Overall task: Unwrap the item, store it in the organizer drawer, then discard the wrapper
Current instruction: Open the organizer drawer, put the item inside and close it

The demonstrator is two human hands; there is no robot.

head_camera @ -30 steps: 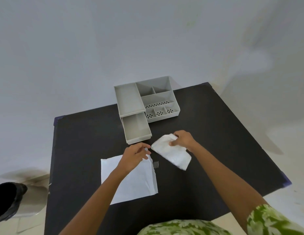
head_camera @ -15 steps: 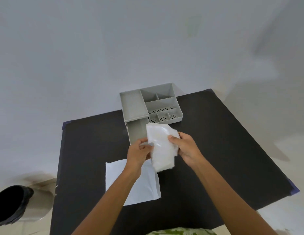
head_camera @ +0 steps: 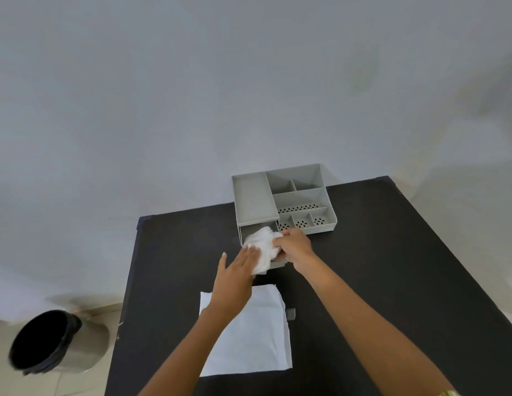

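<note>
Unwrapped white cloth (head_camera: 262,247) sat half in the organizer's open drawer (head_camera: 274,264), right hand (head_camera: 294,245) gripping it, left hand (head_camera: 237,270) flat against it, while the wrapper (head_camera: 257,338) lay nearer, undiscarded.

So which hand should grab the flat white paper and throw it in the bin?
Probably the left hand. It hovers open, its forearm already over the white wrapper, and the bin stands on the floor to the left. The right hand is busy pressing the white cloth into the drawer.
</note>
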